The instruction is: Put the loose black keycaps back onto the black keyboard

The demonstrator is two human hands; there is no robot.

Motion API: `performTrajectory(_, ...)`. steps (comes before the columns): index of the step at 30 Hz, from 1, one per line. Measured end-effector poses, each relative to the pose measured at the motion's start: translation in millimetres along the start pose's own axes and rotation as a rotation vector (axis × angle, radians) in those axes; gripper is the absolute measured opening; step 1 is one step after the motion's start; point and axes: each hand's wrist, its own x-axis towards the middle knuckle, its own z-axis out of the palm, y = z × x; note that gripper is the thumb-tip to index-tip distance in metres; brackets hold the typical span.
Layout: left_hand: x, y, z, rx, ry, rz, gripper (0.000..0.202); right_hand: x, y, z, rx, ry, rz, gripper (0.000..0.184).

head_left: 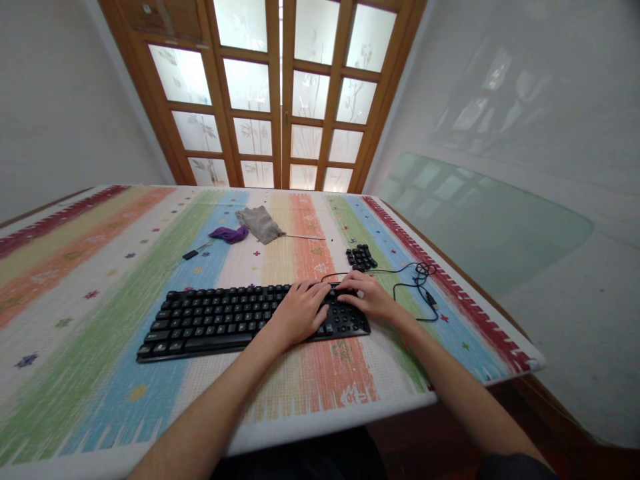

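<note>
A black keyboard lies on the table in front of me; the number pad at its right end shows bare switches where keycaps are off. My left hand rests across the keyboard's right part, fingers stretched towards the upper number pad and thumb apart. From the right, my right hand reaches over the top of the number pad, thumb and fingers bent together close to the left fingertips. What lies between those fingers is too small to make out. Behind the right hand sits a group of loose black keycaps.
A black cable coils to the right of the keyboard. Beyond it lie a grey cloth, a purple cloth, a thin stick and a small black-handled tool. The striped tablecloth covers the table; a wall stands at right.
</note>
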Motion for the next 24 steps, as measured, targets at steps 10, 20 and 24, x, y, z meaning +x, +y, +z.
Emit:
performTrajectory(10,0.8,0.8,-1.5,-0.012,-0.010,0.004,0.035,1.8,-0.8,-1.5,0.105,0.036,0.040,0.019)
performTrajectory(20,0.4,0.4,-1.5,-0.018,-0.023,-0.014,0.040,0.7,-3.5,-2.5,0.551,0.071,0.201,0.036)
performTrajectory(24,0.9,0.8,-1.8,-0.013,-0.020,-0.015,0.043,0.4,-2.9,-3.7,0.660,0.060,0.237,0.039)
